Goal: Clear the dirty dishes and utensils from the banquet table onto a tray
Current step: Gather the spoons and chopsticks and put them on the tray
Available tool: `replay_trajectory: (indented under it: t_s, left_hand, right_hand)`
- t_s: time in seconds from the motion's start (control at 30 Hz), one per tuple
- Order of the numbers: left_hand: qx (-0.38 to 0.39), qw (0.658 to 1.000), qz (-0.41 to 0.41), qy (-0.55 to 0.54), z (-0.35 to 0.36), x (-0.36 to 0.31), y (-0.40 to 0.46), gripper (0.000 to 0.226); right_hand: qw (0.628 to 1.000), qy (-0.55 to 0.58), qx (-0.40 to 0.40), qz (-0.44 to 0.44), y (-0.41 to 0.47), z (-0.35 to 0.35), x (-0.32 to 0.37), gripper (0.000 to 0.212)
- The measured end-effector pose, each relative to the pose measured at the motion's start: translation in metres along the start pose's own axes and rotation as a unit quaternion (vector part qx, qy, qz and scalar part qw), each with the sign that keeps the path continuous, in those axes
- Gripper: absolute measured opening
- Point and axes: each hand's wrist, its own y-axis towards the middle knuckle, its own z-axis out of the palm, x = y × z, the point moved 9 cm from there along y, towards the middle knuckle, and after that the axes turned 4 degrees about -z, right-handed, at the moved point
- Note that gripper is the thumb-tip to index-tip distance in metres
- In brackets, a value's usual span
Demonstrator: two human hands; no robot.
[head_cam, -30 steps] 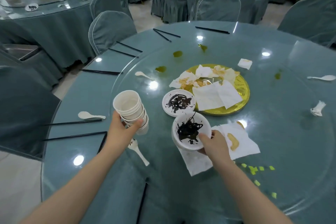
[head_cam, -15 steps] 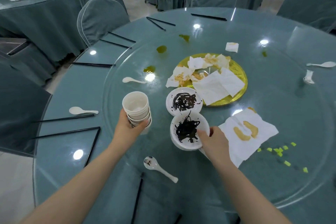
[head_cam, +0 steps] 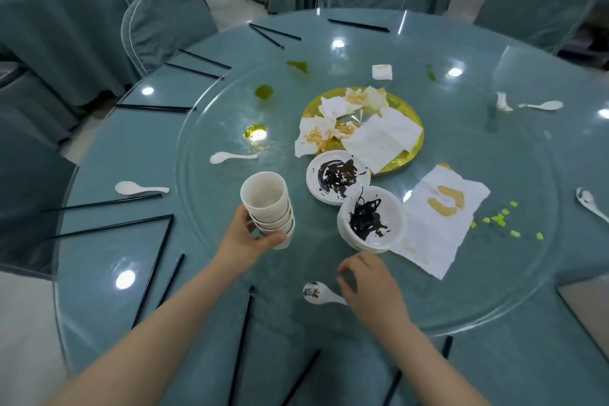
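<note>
My left hand [head_cam: 245, 242] grips a stack of white cups [head_cam: 268, 208] that stands on the glass turntable [head_cam: 230, 115]. To its right a white bowl stack [head_cam: 372, 219] smeared with dark sauce stands free, beside a dirty white plate [head_cam: 337, 176]. My right hand [head_cam: 367, 287] hovers low near the table's front, fingers curled over the handle of a sauce-stained white spoon [head_cam: 316, 293]. A gold plate [head_cam: 407, 155] piled with stained napkins lies behind the dishes.
More white spoons lie at the left [head_cam: 140, 188], mid-left [head_cam: 230, 156] and right [head_cam: 590, 203]. Black chopsticks [head_cam: 108, 203] ring the table's edge. A stained napkin [head_cam: 441, 224] and green scraps [head_cam: 497, 219] lie to the right. Covered chairs [head_cam: 164, 26] surround the table.
My right hand has let go of the sauce-smeared bowl stack and dropped toward me onto the spoon. My left hand still holds the cups.
</note>
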Motion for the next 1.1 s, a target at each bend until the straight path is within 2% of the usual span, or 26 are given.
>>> replay_trajectory:
  t_s: [0.1,0.2,0.27,0.37,0.53,0.7,0.87,1.0,1.1]
  left_hand:
    - [0.035,0.999,-0.008,0.025,0.011,0.005,-0.006,0.067]
    - [0.055,0.996,-0.012,0.075,0.009,0.013,-0.007,0.067]
    - [0.037,0.991,-0.003,0.127,0.000,0.014,-0.005,0.061]
    - [0.009,0.983,-0.012,0.186,-0.012,0.019,0.000,0.055]
    - [-0.035,0.970,-0.012,0.240,-0.026,0.021,0.012,0.049]
    - [-0.066,0.950,-0.024,0.306,-0.035,0.019,0.027,0.049]
    - [-0.095,0.928,-0.012,0.361,-0.041,0.014,0.044,0.061]
    - [-0.087,0.911,-0.027,0.403,-0.042,0.019,0.058,0.075]
    - [-0.087,0.899,-0.050,0.426,-0.042,0.024,0.064,0.075]
  right_hand:
    - [0.997,-0.018,0.056,0.040,-0.016,0.014,-0.019,0.026]
    - [0.996,-0.009,0.070,0.063,-0.020,0.008,-0.035,0.023]
    - [0.996,-0.020,0.060,0.068,-0.019,0.001,-0.041,0.016]
    - [0.995,-0.039,0.040,0.083,-0.024,-0.006,-0.050,0.018]
    - [0.994,-0.041,0.074,0.074,-0.039,-0.009,-0.067,0.039]
    - [0.993,-0.039,0.008,0.107,-0.036,-0.027,-0.079,0.023]
    - [0.987,-0.030,-0.057,0.148,-0.035,-0.039,-0.090,0.013]
    - [0.980,0.006,-0.067,0.185,-0.040,-0.046,-0.104,0.025]
    - [0.979,0.024,-0.056,0.195,-0.048,-0.045,-0.111,0.026]
